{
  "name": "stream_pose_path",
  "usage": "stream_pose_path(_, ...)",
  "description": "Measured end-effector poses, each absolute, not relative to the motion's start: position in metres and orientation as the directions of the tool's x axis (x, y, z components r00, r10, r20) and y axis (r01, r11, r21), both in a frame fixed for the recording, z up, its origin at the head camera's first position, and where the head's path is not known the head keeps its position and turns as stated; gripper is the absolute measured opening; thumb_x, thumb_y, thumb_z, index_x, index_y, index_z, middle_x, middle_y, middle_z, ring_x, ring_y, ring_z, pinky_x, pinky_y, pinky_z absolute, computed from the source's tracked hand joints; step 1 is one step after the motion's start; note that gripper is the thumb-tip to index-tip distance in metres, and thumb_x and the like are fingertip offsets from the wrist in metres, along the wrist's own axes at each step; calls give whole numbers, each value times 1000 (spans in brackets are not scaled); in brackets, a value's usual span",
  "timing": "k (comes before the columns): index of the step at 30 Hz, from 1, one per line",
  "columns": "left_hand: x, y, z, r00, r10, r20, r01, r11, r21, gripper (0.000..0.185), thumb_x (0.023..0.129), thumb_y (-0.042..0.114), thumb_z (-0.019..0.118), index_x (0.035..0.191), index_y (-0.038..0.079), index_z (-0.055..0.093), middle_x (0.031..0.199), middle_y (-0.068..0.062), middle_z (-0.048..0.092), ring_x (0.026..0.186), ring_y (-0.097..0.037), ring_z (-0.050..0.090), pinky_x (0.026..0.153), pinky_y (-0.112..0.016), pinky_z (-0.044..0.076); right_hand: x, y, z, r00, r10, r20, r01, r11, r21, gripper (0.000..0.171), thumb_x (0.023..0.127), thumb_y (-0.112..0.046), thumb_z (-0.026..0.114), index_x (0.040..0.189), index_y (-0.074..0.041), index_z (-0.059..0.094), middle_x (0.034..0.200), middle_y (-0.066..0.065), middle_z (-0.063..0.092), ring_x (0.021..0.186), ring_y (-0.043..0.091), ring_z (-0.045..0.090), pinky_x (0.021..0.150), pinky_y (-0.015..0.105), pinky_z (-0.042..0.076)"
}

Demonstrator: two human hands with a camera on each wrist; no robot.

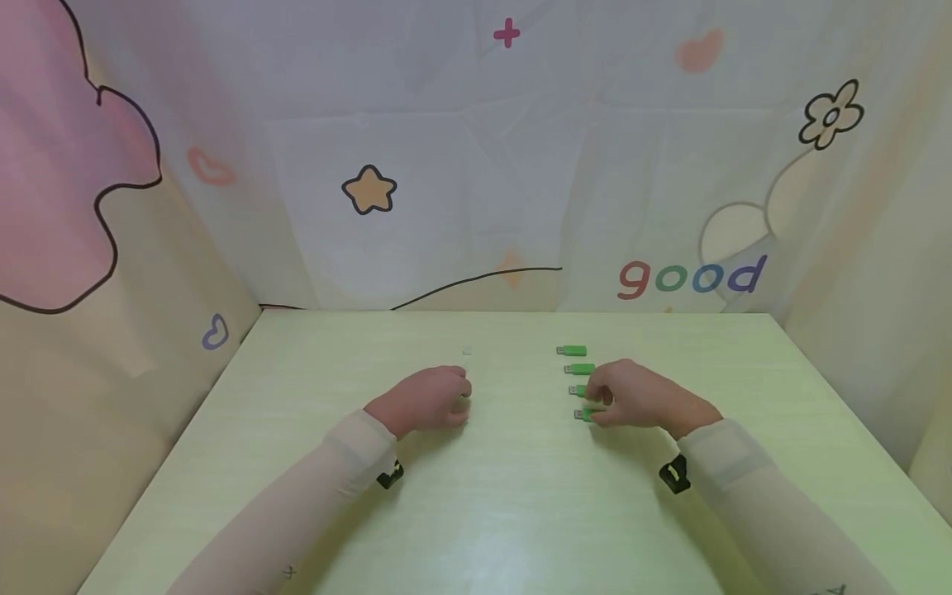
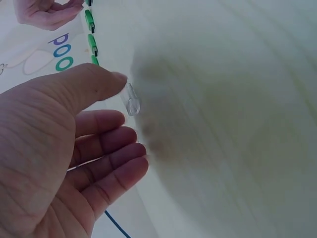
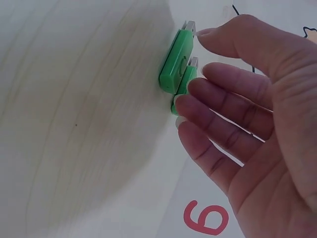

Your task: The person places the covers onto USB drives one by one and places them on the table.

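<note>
Several green USB flash drives [image 1: 574, 351] lie in a column on the right half of the table, metal plugs pointing left. My right hand [image 1: 635, 397] hovers over the two nearest ones and covers their right ends. In the right wrist view its loosely bent fingers are spread beside a green USB drive [image 3: 177, 62], the thumb near the metal plug, nothing gripped. My left hand [image 1: 424, 401] is left of the middle, fingers relaxed. A small clear plastic cap [image 2: 131, 102] shows just beyond its thumb and index finger. Farther back lies another small clear piece [image 1: 466, 351].
The pale wooden table [image 1: 506, 512] ends at a printed cloth backdrop [image 1: 446, 140], with cloth at both sides too. Each wrist carries a small black device [image 1: 674, 474] under the sleeve cuff.
</note>
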State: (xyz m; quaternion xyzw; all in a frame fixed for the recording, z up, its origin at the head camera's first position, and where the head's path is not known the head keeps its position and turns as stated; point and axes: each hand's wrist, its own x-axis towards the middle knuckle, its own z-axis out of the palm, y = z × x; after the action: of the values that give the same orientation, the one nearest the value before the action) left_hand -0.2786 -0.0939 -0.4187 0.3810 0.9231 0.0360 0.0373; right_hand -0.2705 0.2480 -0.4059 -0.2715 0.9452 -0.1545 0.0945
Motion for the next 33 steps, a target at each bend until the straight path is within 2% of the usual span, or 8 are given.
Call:
stream_pose_path(4,-278,-93,-418,-725,687,-59,681,727,90,17,91,12,71,77,9,62,74,3,41,72,-13,36,67,-27,35,-270,247,-407,-842,-527,-117,-466,819,-336,14,82,-17,85,90,-15,73,83,-3,62,79,13,53,72,27,47)
stream_pose_path(12,-281,-92,-422,-742,668,-63,661,744,102,28,89,7,69,68,13,52,70,3,36,70,-13,34,65,-27,33,-271,244,-406,-854,-491,-173,-417,844,-338,14,82,-16,85,91,-16,74,84,-3,63,82,15,54,75,29,48)
stream_pose_path(15,-281,-92,-423,-745,664,-65,657,747,105,28,89,8,70,68,13,53,71,4,37,70,-13,35,65,-27,35,-272,243,-407,-852,-490,-186,-415,848,-330,14,82,-17,85,92,-16,75,85,-3,64,81,14,55,76,29,49)
stream_pose_path(21,-280,-92,-421,-745,663,-67,656,748,103,18,91,10,71,75,11,63,75,4,52,71,-12,44,70,-27,47,-272,243,-408,-844,-501,-191,-430,845,-318,13,82,-16,85,91,-16,75,84,-4,64,79,13,55,75,29,49)
stream_pose_path(29,-279,-90,-420,-743,665,-80,659,747,89,17,93,10,69,76,10,64,74,3,53,71,-12,45,70,-26,47,-274,242,-409,-834,-517,-195,-449,839,-308,11,82,-13,84,89,-15,75,82,-5,65,76,12,55,74,28,50)
stream_pose_path(33,-279,-89,-420,-747,659,-88,654,752,81,22,93,9,69,73,11,61,72,4,50,70,-12,44,68,-26,44,-275,241,-411,-833,-520,-190,-453,837,-307,11,81,-12,84,88,-15,75,82,-6,66,76,12,56,75,28,52)
